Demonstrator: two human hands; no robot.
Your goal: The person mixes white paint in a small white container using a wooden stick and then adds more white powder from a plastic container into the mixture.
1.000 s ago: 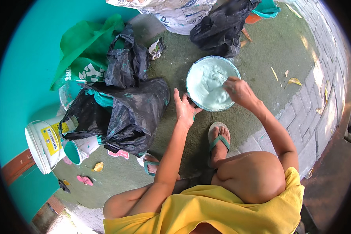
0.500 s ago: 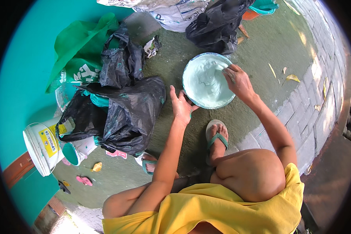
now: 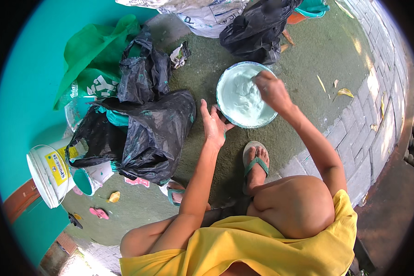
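A round bowl [image 3: 221,79] with a speckled blue rim stands on the ground ahead of me, full of thick, pale mint-green paste [image 3: 244,99] with swirls on its surface. Against the bowl's lower left side rests my left hand [image 3: 214,127], palm up and fingers spread, some of them at or under the rim. My right hand [image 3: 272,94] is closed above the bowl's right side, knuckles up and slightly blurred. Whatever it grips is hidden by the hand.
Black plastic bags [image 3: 163,131] and a green bag [image 3: 94,69] stand left, by a white bucket [image 3: 48,172] and a smaller container [image 3: 83,180]. Beyond the bowl are another black bag [image 3: 255,34], a white sack [image 3: 211,18] and a teal container [image 3: 313,9]. Grey paving [image 3: 354,124] lies right.
My right hand has moved left and slightly away from me over the bowl, and the paste's swirls have changed shape. My left hand stays at the bowl's side.
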